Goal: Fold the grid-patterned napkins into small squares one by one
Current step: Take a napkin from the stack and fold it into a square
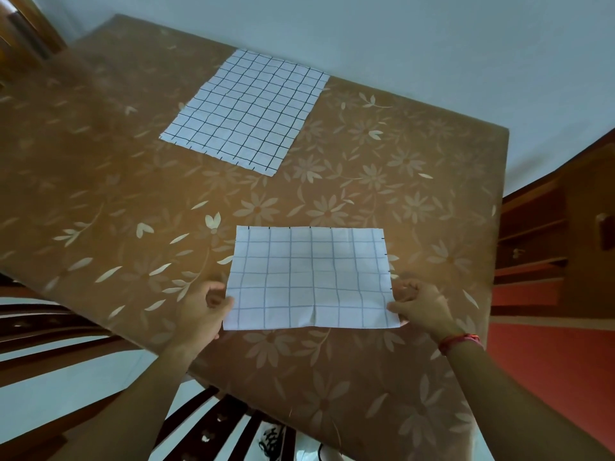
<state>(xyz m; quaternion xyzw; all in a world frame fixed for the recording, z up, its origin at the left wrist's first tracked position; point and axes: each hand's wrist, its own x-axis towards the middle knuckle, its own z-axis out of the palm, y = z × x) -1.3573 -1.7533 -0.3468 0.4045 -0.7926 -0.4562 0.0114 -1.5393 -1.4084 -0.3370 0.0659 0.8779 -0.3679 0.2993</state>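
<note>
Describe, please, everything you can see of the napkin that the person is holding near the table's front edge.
The napkin is a white rectangle with a faint grey grid and short black ticks along its far and right edges. It looks thin, lightly creased near its near edge. It lies mostly flat on the brown flowered table; the left hand pinches its near left corner, the right hand its near right corner.

The table (366, 201) is wearing a brown floral covering, and a pale wall (432, 44) is rising behind its far edge. Wooden drawers (532, 227) are standing beyond the right edge, over red floor (539, 377); dark chair slats (43, 322) are showing near-left.
</note>
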